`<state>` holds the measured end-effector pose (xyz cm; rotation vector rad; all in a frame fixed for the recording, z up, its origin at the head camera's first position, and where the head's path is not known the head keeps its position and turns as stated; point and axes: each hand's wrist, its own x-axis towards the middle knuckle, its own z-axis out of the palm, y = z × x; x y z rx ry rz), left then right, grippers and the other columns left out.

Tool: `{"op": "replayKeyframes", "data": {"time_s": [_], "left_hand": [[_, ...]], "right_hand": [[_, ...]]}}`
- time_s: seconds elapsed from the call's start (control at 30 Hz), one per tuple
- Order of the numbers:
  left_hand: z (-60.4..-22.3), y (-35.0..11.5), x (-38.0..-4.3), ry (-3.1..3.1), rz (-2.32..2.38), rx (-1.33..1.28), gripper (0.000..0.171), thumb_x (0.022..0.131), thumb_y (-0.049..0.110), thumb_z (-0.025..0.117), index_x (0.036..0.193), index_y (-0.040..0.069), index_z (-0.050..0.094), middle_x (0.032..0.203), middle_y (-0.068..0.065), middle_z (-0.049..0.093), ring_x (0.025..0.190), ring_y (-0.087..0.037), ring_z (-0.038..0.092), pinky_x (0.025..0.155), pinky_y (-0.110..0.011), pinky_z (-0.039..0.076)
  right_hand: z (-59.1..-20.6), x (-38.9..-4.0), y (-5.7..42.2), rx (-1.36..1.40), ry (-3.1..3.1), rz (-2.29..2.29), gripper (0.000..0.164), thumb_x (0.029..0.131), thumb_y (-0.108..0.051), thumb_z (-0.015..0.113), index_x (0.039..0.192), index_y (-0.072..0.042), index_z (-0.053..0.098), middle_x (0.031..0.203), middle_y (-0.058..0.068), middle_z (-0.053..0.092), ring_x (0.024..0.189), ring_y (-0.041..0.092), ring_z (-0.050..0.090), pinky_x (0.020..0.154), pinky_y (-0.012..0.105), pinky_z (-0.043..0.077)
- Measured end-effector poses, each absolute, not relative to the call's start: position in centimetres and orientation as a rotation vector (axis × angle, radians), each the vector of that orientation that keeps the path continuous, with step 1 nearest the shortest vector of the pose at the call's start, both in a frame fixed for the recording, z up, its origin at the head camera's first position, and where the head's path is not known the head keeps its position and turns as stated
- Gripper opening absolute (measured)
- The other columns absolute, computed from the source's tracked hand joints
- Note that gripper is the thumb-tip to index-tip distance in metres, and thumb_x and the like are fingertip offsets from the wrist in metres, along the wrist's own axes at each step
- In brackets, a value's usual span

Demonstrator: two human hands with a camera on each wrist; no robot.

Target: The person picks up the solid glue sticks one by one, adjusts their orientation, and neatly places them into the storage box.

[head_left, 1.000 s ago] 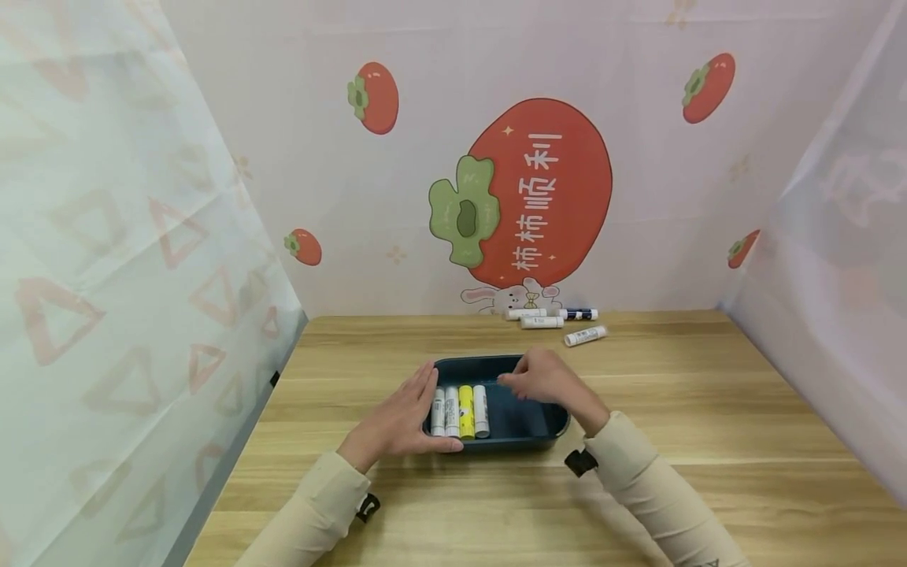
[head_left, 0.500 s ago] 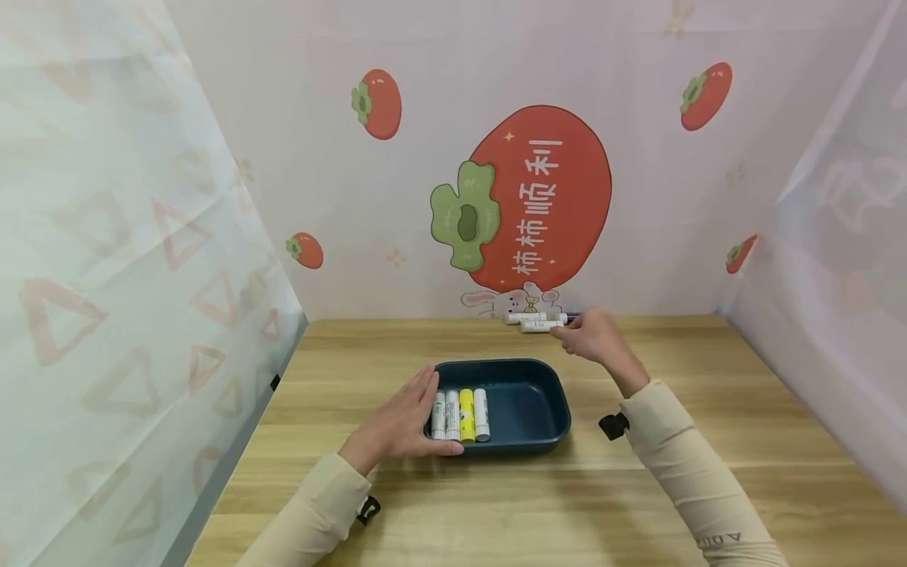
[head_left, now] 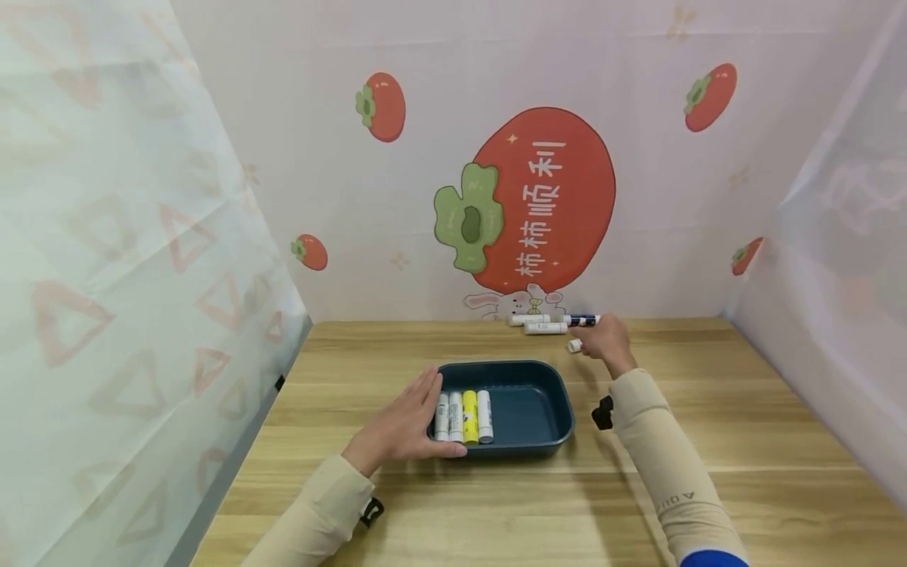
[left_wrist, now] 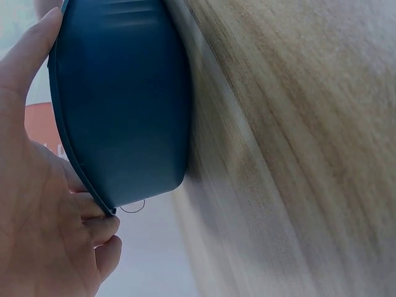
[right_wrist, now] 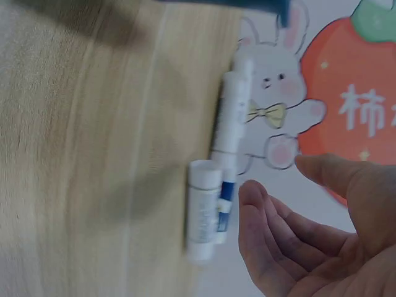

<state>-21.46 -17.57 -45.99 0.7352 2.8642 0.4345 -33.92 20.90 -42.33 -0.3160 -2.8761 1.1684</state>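
At its left end, a dark blue tray (head_left: 527, 417) is held by my left hand (head_left: 400, 429), with the thumb along the front rim and the fingers on the rim farther back. In the left wrist view the fingers bend at the edge of the tray (left_wrist: 124, 105). Inside lie white glue sticks (head_left: 456, 417) and a yellow one (head_left: 471, 417), side by side. My right hand (head_left: 605, 342) hovers by a white glue stick (right_wrist: 203, 210), partly hidden in the head view. Thumb and fingers are apart, with nothing between them, in the right wrist view.
Behind the tray, two white glue sticks (head_left: 546, 328) and a navy-and-white one (head_left: 583, 320) lie near the back wall. A printed backdrop (head_left: 397, 189) rises at the rear edge of the wooden table (head_left: 708, 425). Cloth sides stand left and right.
My right hand has left the tray and reached out to the glue sticks at the back right, shifting slightly nearer the single white one lately. My left hand has stayed on the tray.
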Motion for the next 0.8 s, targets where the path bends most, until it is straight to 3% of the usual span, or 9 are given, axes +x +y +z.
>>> {"op": "replayKeyframes", "data": {"time_s": [0.2,0.33,0.5,0.8], "left_hand": [[-46.1,-17.6,-21.6,2.858,0.420,0.739,0.135,0.081,0.091,0.059,0.170,0.003,0.008,0.180,-0.014,0.003,0.168,-0.030,0.009,0.134,-0.049,0.025],[-46.1,-17.7,-21.5,2.852,0.431,0.736,0.135,0.081,0.089,0.061,0.170,0.003,0.008,0.180,-0.014,0.003,0.168,-0.030,0.009,0.134,-0.049,0.025],[-46.0,-17.8,-21.6,2.856,0.458,0.738,0.134,0.081,0.087,0.064,0.170,0.003,0.009,0.180,-0.015,0.003,0.167,-0.030,0.010,0.133,-0.050,0.026],[-46.1,-17.7,-21.7,2.845,0.447,0.739,0.135,0.081,0.088,0.063,0.170,0.003,0.008,0.180,-0.014,0.001,0.168,-0.030,0.009,0.133,-0.050,0.025]], "right_hand": [[-43.9,-35.4,21.3,-0.411,-2.831,1.132,0.035,0.096,-0.028,0.072,0.091,0.007,0.075,0.070,0.018,0.076,0.070,0.033,0.077,0.053,0.027,0.048],[-44.7,-36.3,21.7,-0.462,-2.823,1.124,0.037,0.097,-0.028,0.072,0.091,0.009,0.074,0.063,0.015,0.071,0.056,0.027,0.068,0.048,0.027,0.047],[-45.6,-37.2,22.1,-0.546,-2.818,1.156,0.043,0.098,-0.032,0.070,0.098,0.011,0.071,0.064,0.008,0.062,0.055,0.019,0.057,0.046,0.027,0.045],[-46.1,-37.4,21.9,-0.604,-2.831,1.238,0.025,0.090,-0.020,0.069,0.091,0.005,0.069,0.055,0.006,0.065,0.045,0.013,0.057,0.046,0.027,0.048]]}}
